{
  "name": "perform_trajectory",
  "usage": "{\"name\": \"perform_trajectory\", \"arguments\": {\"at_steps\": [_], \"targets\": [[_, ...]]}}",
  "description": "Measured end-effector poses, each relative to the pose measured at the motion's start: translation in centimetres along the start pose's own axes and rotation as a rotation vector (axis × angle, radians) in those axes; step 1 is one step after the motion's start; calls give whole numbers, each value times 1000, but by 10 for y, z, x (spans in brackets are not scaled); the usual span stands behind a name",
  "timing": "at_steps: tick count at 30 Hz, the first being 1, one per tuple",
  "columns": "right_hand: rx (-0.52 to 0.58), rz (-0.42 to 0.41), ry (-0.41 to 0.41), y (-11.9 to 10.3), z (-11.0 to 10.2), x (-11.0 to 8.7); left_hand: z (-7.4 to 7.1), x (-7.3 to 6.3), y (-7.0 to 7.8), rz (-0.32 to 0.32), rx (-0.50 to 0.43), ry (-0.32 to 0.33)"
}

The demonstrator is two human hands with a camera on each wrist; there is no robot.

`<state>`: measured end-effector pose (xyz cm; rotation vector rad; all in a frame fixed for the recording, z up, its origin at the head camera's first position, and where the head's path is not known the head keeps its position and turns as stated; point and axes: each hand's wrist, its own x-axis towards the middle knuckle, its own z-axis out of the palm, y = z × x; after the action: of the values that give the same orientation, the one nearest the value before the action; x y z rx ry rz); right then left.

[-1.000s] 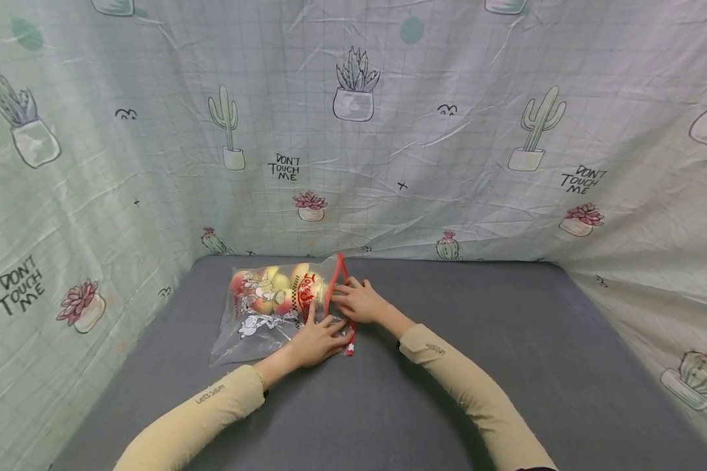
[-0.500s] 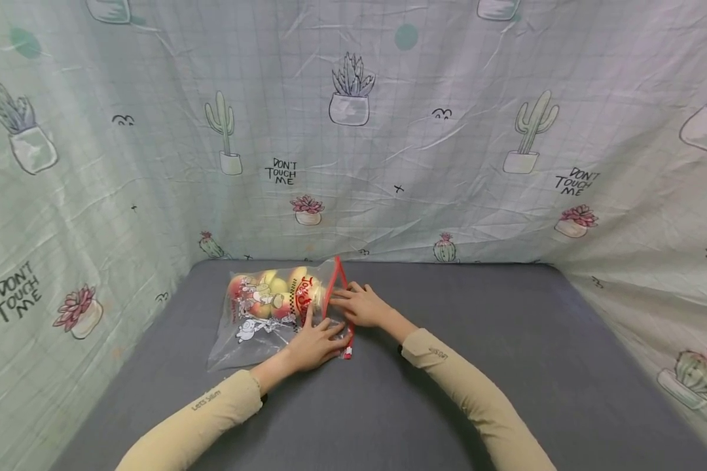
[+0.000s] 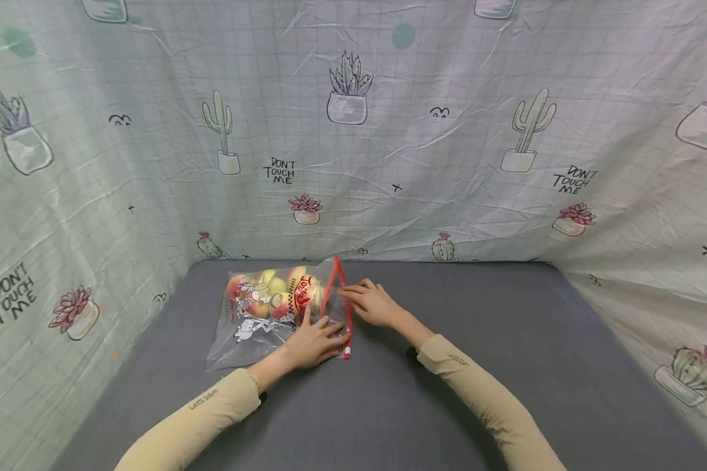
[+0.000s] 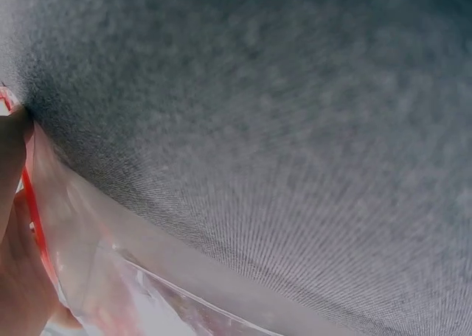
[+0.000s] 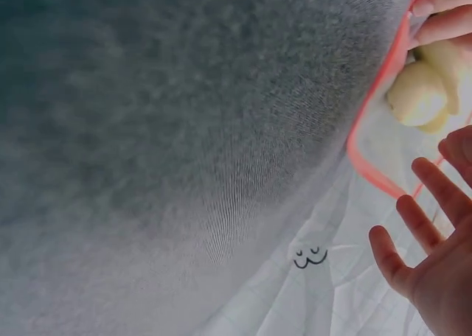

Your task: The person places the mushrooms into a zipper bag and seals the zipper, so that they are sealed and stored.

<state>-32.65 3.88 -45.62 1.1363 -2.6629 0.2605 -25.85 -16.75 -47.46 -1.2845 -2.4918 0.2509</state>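
Note:
A clear zip bag [image 3: 259, 350] with a red zip edge and printed cartoon figures lies on the table. Several red-and-yellow round fruits [image 3: 277, 285] are inside it. My left hand [image 3: 310, 343] holds the near part of the bag's mouth, its thumb and fingers at the red edge; the left wrist view shows that edge [image 4: 38, 229] running between parts of the hand. Just right of the mouth is my right hand [image 3: 377, 305], fingers extended and holding nothing. Through the gaping mouth in the right wrist view, a pale yellow fruit [image 5: 417, 94] shows.
The dark grey tabletop [image 3: 477, 327] stretches to the right of the bag and in front of it. A pale curtain [image 3: 400, 150] printed with cacti surrounds the table at the back and sides. The slider [image 3: 347, 352] sits at the near end of the zip.
My right hand has drawn back to the right, its fingers coming out from the bag's mouth. The left hand and the bag stay nearly in place.

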Motion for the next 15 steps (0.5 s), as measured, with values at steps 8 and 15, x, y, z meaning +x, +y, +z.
{"name": "perform_trajectory", "arguments": {"at_steps": [8,15], "targets": [[119,42,65,-1,-13,-20,3,1,1,20,23,41],[161,101,76,-1,-16,-43,4,3,3,48,30,116]]}}
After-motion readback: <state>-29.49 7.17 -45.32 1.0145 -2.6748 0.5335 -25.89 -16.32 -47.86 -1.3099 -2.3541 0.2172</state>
